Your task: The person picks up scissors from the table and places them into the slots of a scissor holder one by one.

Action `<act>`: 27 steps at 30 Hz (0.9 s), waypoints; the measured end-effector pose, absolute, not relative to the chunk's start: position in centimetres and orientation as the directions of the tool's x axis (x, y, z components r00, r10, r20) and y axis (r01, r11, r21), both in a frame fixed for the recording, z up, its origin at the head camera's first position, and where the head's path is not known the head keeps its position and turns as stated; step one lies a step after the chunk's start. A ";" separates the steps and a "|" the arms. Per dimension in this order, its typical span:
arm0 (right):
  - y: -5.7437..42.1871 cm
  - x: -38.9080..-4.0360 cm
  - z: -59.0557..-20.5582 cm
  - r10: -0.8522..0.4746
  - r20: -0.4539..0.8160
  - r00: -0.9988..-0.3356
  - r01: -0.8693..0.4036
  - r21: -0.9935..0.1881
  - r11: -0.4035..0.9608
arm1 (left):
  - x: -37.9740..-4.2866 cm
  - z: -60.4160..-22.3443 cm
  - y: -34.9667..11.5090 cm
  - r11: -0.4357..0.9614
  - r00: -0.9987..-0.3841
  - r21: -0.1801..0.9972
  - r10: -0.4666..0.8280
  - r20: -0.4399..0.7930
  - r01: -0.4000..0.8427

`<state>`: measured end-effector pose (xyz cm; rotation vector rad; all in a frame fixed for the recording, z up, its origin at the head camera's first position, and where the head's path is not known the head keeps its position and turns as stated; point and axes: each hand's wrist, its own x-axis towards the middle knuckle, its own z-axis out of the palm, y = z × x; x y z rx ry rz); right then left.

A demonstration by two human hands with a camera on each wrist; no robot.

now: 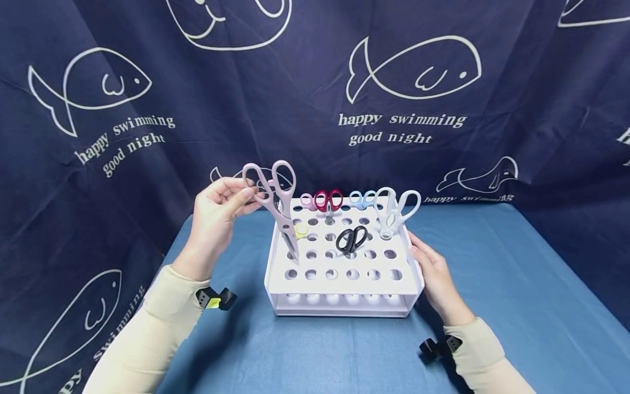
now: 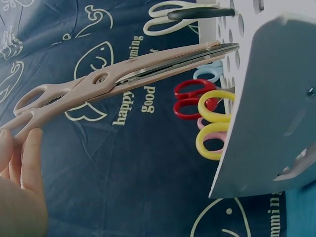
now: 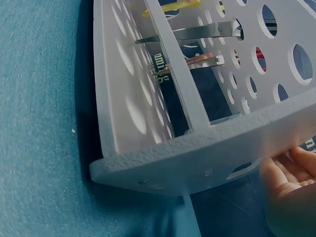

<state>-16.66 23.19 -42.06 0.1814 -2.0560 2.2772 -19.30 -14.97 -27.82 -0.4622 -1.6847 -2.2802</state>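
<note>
My left hand [image 1: 216, 216] pinches one handle loop of large dusty-pink scissors [image 1: 278, 205] between thumb and fingers. Their blades point down over the left column of a white rack [image 1: 332, 284], the tips close to a hole there. In the left wrist view the scissors [image 2: 101, 79] reach toward the rack's perforated top, blades nearly together. With its fingertips against the outer right side of the rack, my right hand [image 1: 435, 276] touches the panel. The right wrist view shows those fingers [image 3: 274, 175] at the panel's lower edge.
Black scissors [image 1: 350, 239], pale grey-blue scissors [image 1: 394, 213], red scissors [image 1: 328, 201], light blue scissors [image 1: 362, 199], small pink scissors [image 1: 307, 201] and yellow scissors [image 1: 301, 231] stand in the rack. Blue cloth [image 1: 339, 355] covers the table; a navy fish-patterned curtain [image 1: 295, 109] hangs behind.
</note>
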 end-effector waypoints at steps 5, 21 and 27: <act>23.1 -16.7 -42.1 -0.034 0.131 -0.991 -0.127 -0.987 -0.102 | -19.1 -28.3 -14.8 -0.292 -0.918 0.876 -0.027 0.395 0.385; 23.2 -16.8 -42.0 -0.041 0.136 -0.990 -0.132 -0.987 -0.091 | -18.5 -29.4 -14.4 -0.283 -0.923 0.884 -0.011 0.384 0.371; 23.3 -16.8 -42.2 -0.039 0.146 -0.988 -0.142 -0.985 -0.093 | -18.3 -29.9 -14.1 -0.265 -0.922 0.888 -0.011 0.387 0.376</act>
